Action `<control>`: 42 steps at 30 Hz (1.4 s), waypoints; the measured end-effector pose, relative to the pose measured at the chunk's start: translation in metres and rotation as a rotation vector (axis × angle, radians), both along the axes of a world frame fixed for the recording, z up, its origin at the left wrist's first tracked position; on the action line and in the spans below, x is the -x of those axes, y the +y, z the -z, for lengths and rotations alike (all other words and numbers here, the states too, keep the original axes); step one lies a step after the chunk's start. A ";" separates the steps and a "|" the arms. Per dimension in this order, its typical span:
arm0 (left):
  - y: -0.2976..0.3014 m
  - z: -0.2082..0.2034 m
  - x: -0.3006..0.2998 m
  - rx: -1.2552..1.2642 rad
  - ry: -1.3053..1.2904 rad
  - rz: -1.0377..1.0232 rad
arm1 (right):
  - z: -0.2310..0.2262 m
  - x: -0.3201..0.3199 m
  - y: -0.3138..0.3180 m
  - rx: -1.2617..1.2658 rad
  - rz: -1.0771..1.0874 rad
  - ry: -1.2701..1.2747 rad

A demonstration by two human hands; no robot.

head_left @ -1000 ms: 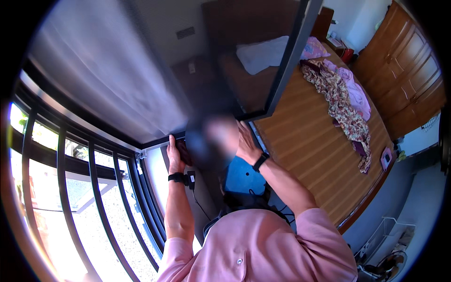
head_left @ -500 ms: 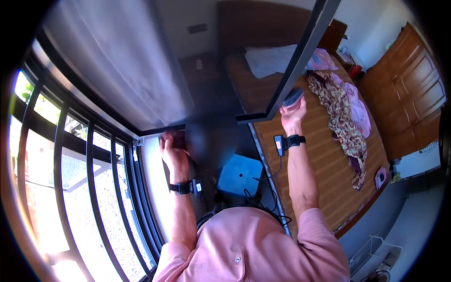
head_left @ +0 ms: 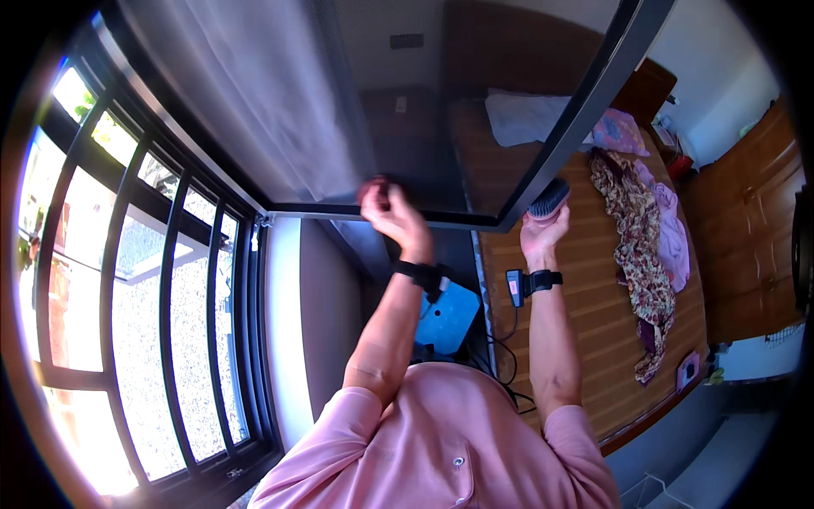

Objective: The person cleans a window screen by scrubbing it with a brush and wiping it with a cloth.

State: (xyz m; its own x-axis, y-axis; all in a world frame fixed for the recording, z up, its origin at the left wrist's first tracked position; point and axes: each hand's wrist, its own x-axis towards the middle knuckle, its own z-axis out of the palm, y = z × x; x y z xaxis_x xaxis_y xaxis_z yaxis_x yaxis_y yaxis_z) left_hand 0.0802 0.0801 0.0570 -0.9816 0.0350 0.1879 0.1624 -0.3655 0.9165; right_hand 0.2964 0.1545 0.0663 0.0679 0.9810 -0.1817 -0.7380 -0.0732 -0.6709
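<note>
A large dark-framed window screen is held up in front of me, its mesh dimming what lies behind it. My left hand grips the lower bar of the frame near its middle. My right hand is closed on a black-bristled brush, which touches the frame's right edge near the lower corner. Both wrists wear black bands.
A barred window with bright daylight fills the left. A wooden bed platform lies to the right with a patterned cloth and a white pillow. A blue stool stands below. Wooden wardrobe at far right.
The screen has swung wider and higher. My right hand moved from the lower bar out to the frame's right edge with the brush. My left hand slid right along the lower bar.
</note>
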 end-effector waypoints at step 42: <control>-0.043 0.038 -0.120 0.520 0.721 0.656 | 0.014 -0.037 -0.028 -0.163 -0.261 0.070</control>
State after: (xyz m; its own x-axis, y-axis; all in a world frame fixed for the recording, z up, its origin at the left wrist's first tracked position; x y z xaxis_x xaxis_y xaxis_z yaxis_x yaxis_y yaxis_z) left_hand 0.2004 0.0373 0.0189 -0.4096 0.7498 0.5197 0.6360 -0.1738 0.7519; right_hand 0.3332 0.1268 0.0519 -0.1969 0.9803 -0.0160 -0.7531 -0.1617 -0.6377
